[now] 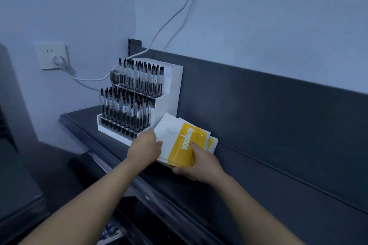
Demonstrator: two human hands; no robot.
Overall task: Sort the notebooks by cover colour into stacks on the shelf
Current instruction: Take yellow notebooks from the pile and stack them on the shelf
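**A:** Where are the notebooks (185, 139) now?

**B:** A little below the centre of the frame, over the dark shelf (229, 195), just beside the white pen rack (171, 93). If the stack rests on the shelf or is lifted, I cannot tell. The top cover is half white, half yellow, and more yellow edges show under it at the right.

**A:** And the hands?

**B:** The right hand (201, 167) grips the near edge of the stack, thumb on the yellow part, fingers curled under. The left hand (144, 146) holds the left edge, thumb on the white part. Its other fingers are hidden.

**A:** Something else?

**B:** At the upper left is a wall socket (52, 56), and a white cable (89, 80) runs from it toward the rack.
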